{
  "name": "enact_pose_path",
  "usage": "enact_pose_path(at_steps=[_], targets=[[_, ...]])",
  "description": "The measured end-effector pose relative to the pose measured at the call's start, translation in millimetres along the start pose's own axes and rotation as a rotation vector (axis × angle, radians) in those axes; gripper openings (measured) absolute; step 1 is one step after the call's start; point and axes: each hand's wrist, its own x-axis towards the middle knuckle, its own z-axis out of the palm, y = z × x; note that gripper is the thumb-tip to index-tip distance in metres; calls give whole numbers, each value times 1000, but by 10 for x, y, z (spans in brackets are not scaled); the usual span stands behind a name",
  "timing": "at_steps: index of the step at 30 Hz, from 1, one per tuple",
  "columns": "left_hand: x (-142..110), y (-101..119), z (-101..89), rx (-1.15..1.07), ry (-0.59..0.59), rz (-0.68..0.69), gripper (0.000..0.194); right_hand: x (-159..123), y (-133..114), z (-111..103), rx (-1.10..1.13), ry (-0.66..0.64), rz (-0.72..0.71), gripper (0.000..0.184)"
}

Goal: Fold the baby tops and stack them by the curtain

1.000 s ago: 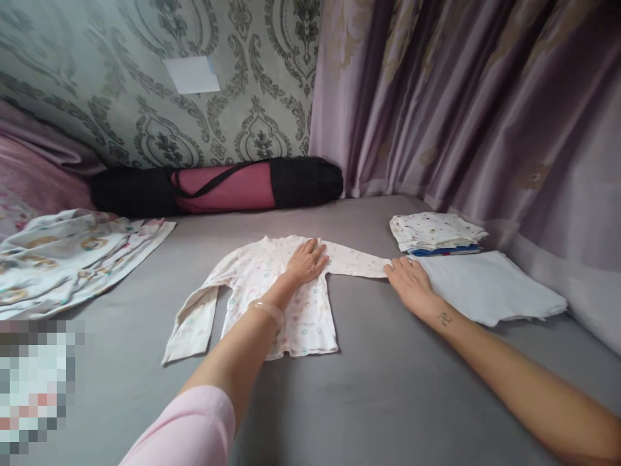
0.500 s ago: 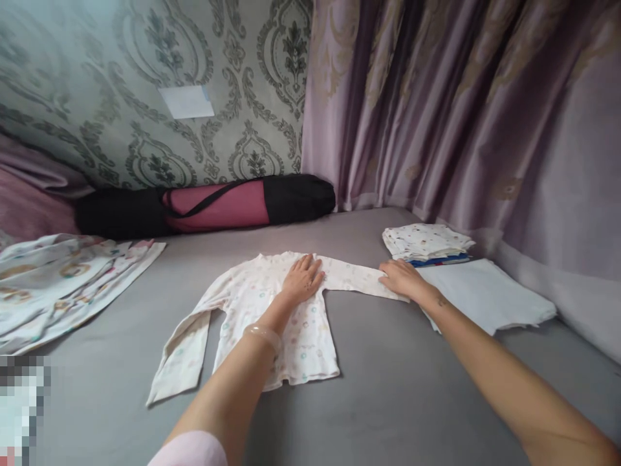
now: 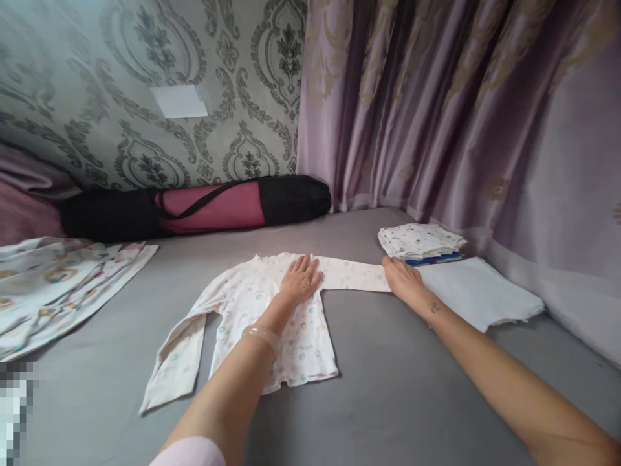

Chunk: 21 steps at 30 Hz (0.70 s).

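Observation:
A small white long-sleeved shirt [image 3: 252, 310] with pale round prints lies flat on the grey bed surface [image 3: 388, 382]. My left hand [image 3: 301, 279] rests flat on its chest near the right shoulder, fingers stretched out. My right hand [image 3: 402, 277] lies at the cuff end of the shirt's stretched right sleeve [image 3: 356, 277], palm down; I cannot see whether its fingers pinch the cuff. The other sleeve trails down to the left.
A folded white cloth [image 3: 478, 294] lies right of my right hand, with a small stack of folded printed clothes [image 3: 420, 241] behind it. A rolled pink mat in a black bag [image 3: 208, 206] lies along the patterned wall. Printed fabric [image 3: 58, 285] is spread at left. Mauve curtains [image 3: 460, 116] hang at right.
My right hand slid along the sleeve end, first inward over the cuff, then back out, leaving the sleeve straighter. My left hand stayed pressed on the shirt. The view tilted upward slightly.

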Motion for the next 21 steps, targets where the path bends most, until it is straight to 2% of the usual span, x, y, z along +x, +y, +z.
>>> enact_pose_path(at_steps=[3,5,7,12,15,18,21], targets=[[8,0,0,2,-12,2,59,-26,-136,63,-141,59,14,39],[13,-7,18,-2,2,0,59,-13,-229,89,-166,100,25,38],[17,-15,43,-7,22,-4,58,17,-380,100,-138,140,-21,40],[22,-31,71,-6,33,8,56,159,-1058,210,194,112,-387,52],[17,-31,57,12,14,11,53,237,-1342,348,354,66,-378,55],[8,-19,32,16,12,3,54,238,-1317,454,403,21,-334,60],[0,2,-1,8,14,-3,56,163,-1097,483,357,5,-313,65]])
